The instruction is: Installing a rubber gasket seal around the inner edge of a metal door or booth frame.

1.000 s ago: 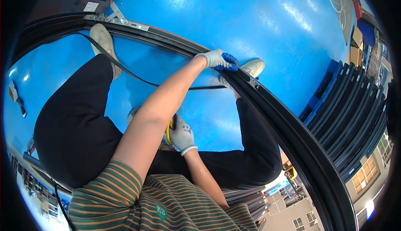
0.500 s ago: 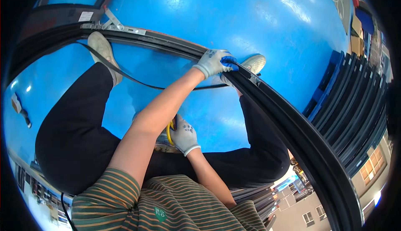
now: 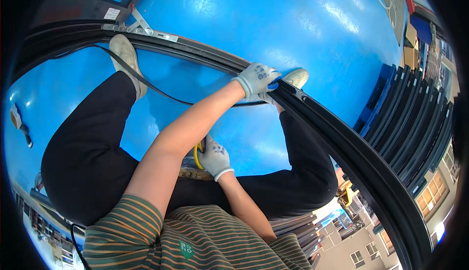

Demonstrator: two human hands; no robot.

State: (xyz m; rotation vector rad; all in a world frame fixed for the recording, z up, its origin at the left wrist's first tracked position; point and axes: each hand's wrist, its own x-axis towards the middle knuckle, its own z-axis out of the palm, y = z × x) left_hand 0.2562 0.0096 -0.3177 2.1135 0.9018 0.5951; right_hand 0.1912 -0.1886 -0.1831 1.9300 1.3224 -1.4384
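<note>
The person sits on the blue floor (image 3: 312,31) with legs spread, a long black frame (image 3: 342,143) lying across in front of them and curving off toward the right edge of the floor. The left hand (image 3: 257,78), in a grey glove, is reached forward and pressed down on the frame's top edge just beside the right shoe (image 3: 295,77); its fingers are closed over a thin black gasket (image 3: 161,92) and what looks like a small blue tool, though I cannot tell the tool's shape. The right hand (image 3: 215,155), also gloved, rests low between the legs, its grip closed around something yellow (image 3: 197,154) that is mostly hidden behind the forearm. The gasket hangs loose on the near side: from the left hand it sags back across the floor, passes by the left shoe (image 3: 124,55) and runs up toward the frame's corner bracket (image 3: 141,26) at the far left. So, as I judge it, that whole stretch from the corner to the hand is not yet seated in the frame. To the right of the hand no loose strip shows along the frame, which suggests that part is either done or not reached; the pictures do not settle which. More black frames (image 3: 415,109) are stacked at the floor's right edge.
</note>
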